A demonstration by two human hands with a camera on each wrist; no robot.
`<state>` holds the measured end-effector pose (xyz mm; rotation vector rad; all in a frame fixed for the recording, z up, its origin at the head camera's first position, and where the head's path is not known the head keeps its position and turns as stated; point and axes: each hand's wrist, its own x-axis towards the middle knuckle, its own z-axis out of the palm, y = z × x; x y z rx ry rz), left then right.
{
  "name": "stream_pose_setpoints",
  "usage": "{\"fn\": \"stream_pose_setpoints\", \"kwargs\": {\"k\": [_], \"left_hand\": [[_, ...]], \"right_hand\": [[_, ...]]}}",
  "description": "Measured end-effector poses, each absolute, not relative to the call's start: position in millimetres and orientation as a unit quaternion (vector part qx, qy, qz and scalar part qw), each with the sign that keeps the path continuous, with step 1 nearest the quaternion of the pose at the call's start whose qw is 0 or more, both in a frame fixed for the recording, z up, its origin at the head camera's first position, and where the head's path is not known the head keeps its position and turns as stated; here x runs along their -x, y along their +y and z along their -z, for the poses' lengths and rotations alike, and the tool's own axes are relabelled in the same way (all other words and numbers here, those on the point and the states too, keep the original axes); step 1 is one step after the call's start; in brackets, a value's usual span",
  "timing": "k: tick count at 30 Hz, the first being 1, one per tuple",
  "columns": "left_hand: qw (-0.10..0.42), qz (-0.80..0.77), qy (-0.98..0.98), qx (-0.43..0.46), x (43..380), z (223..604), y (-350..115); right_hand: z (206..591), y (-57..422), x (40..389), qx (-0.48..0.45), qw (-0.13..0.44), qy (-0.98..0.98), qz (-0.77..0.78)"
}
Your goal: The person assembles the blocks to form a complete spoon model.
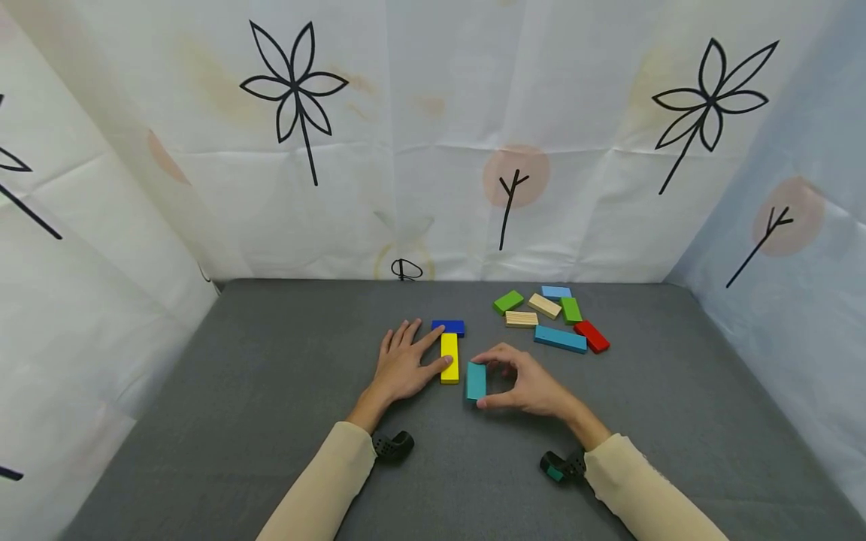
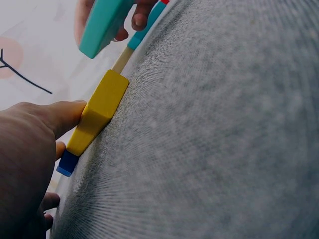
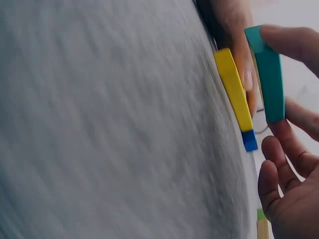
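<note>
My right hand [image 1: 531, 383] pinches a teal block [image 1: 476, 382] by its two ends, thumb at the near end and a finger at the far end. In the right wrist view the teal block [image 3: 269, 79] is held above the table. Just left of it a yellow block [image 1: 449, 359] lies lengthwise, its far end against a dark blue block [image 1: 448, 327] that lies crosswise. My left hand [image 1: 404, 364] is spread flat beside these two, the thumb touching the yellow block and the index finger at the blue one.
Back right on the grey table [image 1: 271, 421] lie several loose blocks: a long blue block [image 1: 560, 339], a red block [image 1: 591, 336], a light blue block [image 1: 556, 292], green blocks [image 1: 508, 302] and plain wooden blocks [image 1: 521, 319]. Printed white cloth [image 1: 433, 210] walls the back and sides.
</note>
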<state>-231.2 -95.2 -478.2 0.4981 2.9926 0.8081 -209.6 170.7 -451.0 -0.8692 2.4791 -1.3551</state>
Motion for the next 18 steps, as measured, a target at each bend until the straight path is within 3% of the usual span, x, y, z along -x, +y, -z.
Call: {"fn": "stream_pose_setpoints", "kwargs": {"k": [18], "left_hand": [[-0.003, -0.256, 0.954, -0.156, 232.3, 479.0, -95.4]], "right_hand": [[462.3, 140.6, 203.9, 0.332, 0.122, 0.806, 0.474]]}}
